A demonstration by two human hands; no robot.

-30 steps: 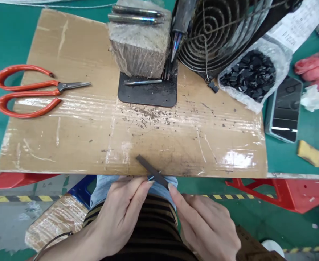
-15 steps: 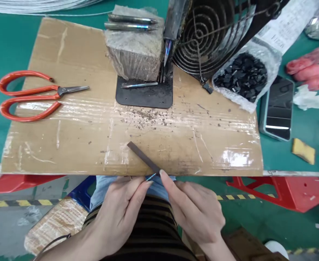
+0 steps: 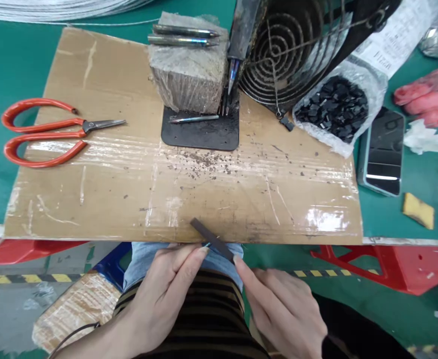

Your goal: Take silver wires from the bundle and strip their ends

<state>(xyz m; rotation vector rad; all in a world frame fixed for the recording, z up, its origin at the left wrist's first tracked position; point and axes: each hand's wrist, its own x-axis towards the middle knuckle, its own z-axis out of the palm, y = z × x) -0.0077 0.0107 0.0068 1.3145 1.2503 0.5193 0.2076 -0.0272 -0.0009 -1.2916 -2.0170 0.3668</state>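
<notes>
One slim metal tip (image 3: pixel 207 245) sits between the thumb and forefinger of the left hand (image 3: pixel 170 289), just off the near edge of the cardboard sheet (image 3: pixel 102 204); the pinch is closed with no visible gap, and the remaining fingers are curled in. Across the tip, directly ahead of these fingertips, lies a flat dark file (image 3: pixel 204 231). The right hand (image 3: pixel 282 306) is closed around its near end, forefinger extended along it; any handle is hidden in the grip. Contact between file and tip appears probable, though the meeting surfaces cannot be fully seen. The step in hand is judged to be filing the tip's surface; how much filing remains cannot be determined. A further stroke would call for a firm left pinch, a level file and light, even pressure, keeping the left fingertips clear of the file's edge. Beyond the fingers, dark grit (image 3: pixel 206 160) is scattered on the cardboard. Farther ahead stands a wrapped block (image 3: pixel 187 80) on a black plate (image 3: pixel 200 138), with another loose tip (image 3: pixel 194 119) in front of it. Well to the left of the fingers lie red-handled scissors (image 3: pixel 84 127), handles spread; well to the right, a yellow sponge (image 3: pixel 418 210).
</notes>
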